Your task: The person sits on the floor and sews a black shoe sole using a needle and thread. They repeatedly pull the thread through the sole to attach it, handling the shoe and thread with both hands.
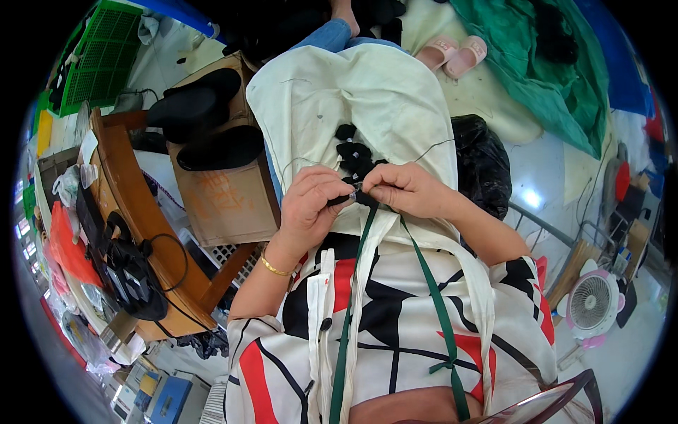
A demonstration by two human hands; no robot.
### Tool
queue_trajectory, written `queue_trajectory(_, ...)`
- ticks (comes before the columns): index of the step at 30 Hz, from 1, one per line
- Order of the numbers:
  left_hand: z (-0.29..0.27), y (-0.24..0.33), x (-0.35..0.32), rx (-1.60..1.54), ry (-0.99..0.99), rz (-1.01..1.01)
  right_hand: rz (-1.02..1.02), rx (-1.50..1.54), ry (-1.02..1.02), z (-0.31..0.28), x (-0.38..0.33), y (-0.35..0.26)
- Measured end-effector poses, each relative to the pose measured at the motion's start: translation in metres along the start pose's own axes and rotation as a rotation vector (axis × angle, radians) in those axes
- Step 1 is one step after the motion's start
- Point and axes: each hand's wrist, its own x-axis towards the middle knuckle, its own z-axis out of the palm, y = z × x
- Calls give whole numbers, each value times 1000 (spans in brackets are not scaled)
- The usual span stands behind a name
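My left hand [316, 200] and my right hand [406, 189] meet over my lap, both closed in a pinch. Between their fingertips is a small black fabric piece [365, 198] with a shiny, clear or silvery bit [356, 188] on it, too small to name. Beyond the hands, a string of bunched black fabric pieces [354, 157] with small pale spots trails across the white apron [296, 92]. One thin dark thread [434, 146] runs out to the right and another curves by my left hand. The exact grip is partly hidden by my fingers.
At left, black shoe-shaped pieces [219, 147] lie on a cardboard box [233, 212] beside a wooden table [134, 212] with a black bag [131, 272]. To the right are a black plastic bag [482, 166] and a fan [592, 302]. Pink slippers [466, 56] lie ahead near green sheeting [544, 85].
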Motion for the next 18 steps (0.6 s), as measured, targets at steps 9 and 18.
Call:
queue_trajectory(9,-2,3,2,-71,-7,-43,67,24,25,7,-3,-10)
queue_trajectory(18,0,1,1,-169,-76,-64,145,261,-6,0,0,-1)
